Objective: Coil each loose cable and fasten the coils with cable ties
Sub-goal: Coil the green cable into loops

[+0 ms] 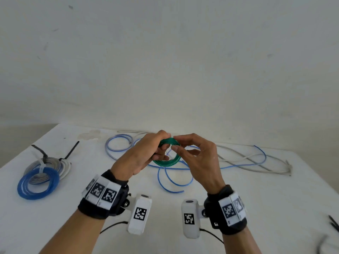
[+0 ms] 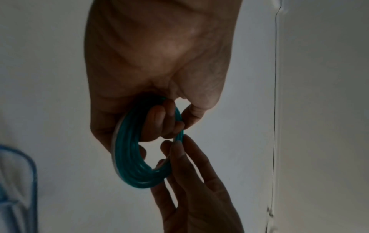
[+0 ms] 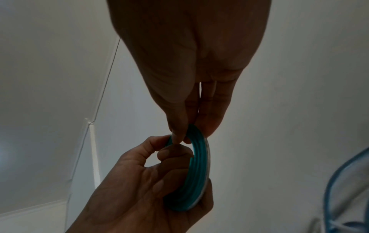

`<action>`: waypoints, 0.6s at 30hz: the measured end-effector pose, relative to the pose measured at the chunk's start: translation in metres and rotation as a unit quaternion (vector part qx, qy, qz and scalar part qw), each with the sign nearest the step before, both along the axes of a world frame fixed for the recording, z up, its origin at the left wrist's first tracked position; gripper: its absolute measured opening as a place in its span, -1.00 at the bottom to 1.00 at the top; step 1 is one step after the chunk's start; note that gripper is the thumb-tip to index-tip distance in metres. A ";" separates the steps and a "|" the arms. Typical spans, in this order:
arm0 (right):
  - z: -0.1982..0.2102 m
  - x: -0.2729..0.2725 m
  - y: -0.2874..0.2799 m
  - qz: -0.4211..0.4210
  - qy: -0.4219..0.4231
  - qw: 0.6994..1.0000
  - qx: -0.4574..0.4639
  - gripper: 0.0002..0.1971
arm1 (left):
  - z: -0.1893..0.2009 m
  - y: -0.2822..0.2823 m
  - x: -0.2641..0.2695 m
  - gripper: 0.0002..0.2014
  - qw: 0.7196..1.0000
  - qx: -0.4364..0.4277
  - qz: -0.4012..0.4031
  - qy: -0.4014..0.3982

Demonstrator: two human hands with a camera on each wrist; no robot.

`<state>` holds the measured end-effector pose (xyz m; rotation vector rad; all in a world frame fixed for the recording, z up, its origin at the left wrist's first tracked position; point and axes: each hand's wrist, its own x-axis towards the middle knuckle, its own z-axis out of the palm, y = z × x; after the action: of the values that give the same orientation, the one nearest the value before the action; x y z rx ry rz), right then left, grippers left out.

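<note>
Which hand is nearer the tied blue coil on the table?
Left. The left hand is closer to the tied blue coil; the right hand is farther across.

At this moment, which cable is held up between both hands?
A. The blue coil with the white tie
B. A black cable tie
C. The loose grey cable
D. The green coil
D: the left hand grips the green coil with fingers curled through it, while the right hand pinches its upper edge; the tied blue coil lies on the table at the left.
</note>
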<state>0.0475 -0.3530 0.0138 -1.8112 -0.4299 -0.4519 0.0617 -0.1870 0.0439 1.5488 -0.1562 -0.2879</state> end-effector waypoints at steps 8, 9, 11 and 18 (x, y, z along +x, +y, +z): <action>-0.004 -0.048 -0.090 -0.096 0.025 0.994 -0.047 -0.86 | 0.002 -0.086 -0.014 -0.70 0.988 0.076 -0.134 -0.004; -0.004 -0.056 -0.101 -0.105 0.029 0.993 -0.054 -0.85 | 0.000 -0.099 -0.017 -0.71 0.986 0.086 -0.145 -0.007; -0.004 -0.072 -0.123 -0.112 0.040 0.991 -0.064 -0.85 | -0.005 -0.125 -0.027 -0.70 0.983 0.101 -0.154 -0.014; -0.028 -0.104 -0.237 -0.297 0.196 0.930 -0.089 -0.85 | -0.037 -0.186 -0.063 -0.68 0.986 0.093 -0.127 -0.055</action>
<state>-0.0569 -0.5902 -0.0146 -2.1389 0.3825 -0.4514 -0.0015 -0.3727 0.0069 1.7333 -0.4245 -0.4275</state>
